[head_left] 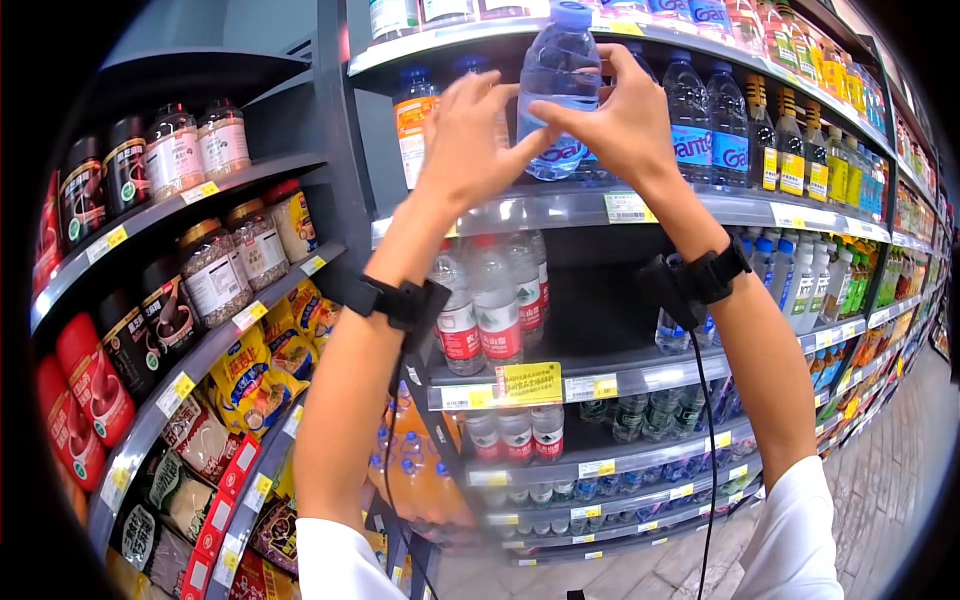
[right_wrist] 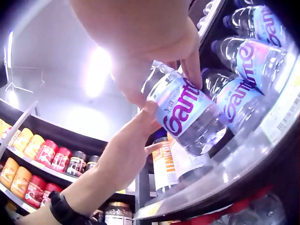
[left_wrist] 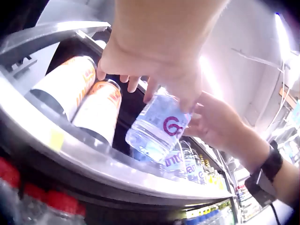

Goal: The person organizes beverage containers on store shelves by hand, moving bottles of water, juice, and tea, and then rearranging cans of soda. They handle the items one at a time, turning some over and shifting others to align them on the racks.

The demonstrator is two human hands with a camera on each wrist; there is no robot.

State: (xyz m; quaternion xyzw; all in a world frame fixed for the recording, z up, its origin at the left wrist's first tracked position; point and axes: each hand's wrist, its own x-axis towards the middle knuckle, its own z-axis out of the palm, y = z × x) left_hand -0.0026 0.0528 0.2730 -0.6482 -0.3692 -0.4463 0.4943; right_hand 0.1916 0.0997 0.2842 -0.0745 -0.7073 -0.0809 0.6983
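Observation:
A clear Ganten water bottle (head_left: 560, 55) with a blue cap and a blue label is at the front of an upper shelf. My right hand (head_left: 635, 125) grips it from the right, thumb across the front and fingers on the far side. To its left is my left hand (head_left: 465, 150), fingers spread and thumb pointing at the label, fingertips right by the bottle in the right wrist view. Orange-and-white labelled bottles (left_wrist: 101, 110) stand behind the left hand. More Ganten water bottles (head_left: 690, 120) stand in a row to the right.
Below, a shelf holds red-capped water bottles (head_left: 495, 310) behind a yellow price sign (head_left: 530, 383). Left, slanting shelves carry jars (head_left: 215, 270), red canisters (head_left: 95, 365) and yellow packets (head_left: 245, 380). A shelf edge (head_left: 480, 222) with price tags runs under the hands. Cables hang from both wrist cameras.

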